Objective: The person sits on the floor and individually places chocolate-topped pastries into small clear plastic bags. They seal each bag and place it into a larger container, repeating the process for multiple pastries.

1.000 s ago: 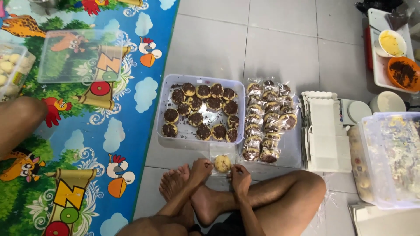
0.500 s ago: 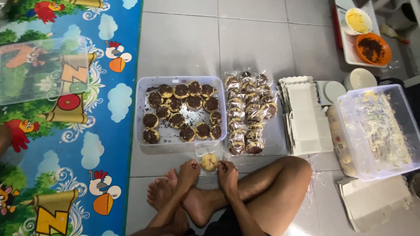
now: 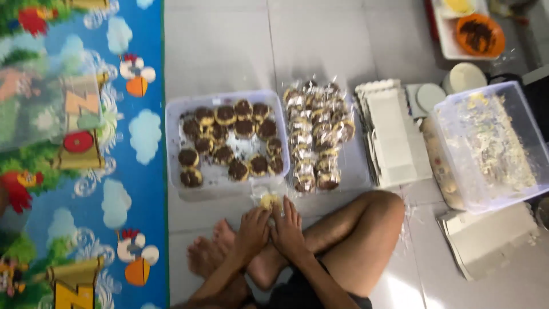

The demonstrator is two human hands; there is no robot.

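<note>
A tray of pastries lies left of wrapped pastries, with stacked boxes further right.

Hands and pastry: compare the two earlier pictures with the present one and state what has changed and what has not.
The left hand and right hand, earlier apart on either side of the small pale pastry, have closed together just below it. The tub of chocolate-topped pastries, the wrapped pastries and the stack of white boxes stayed where they were; only the camera view shifted.
</note>
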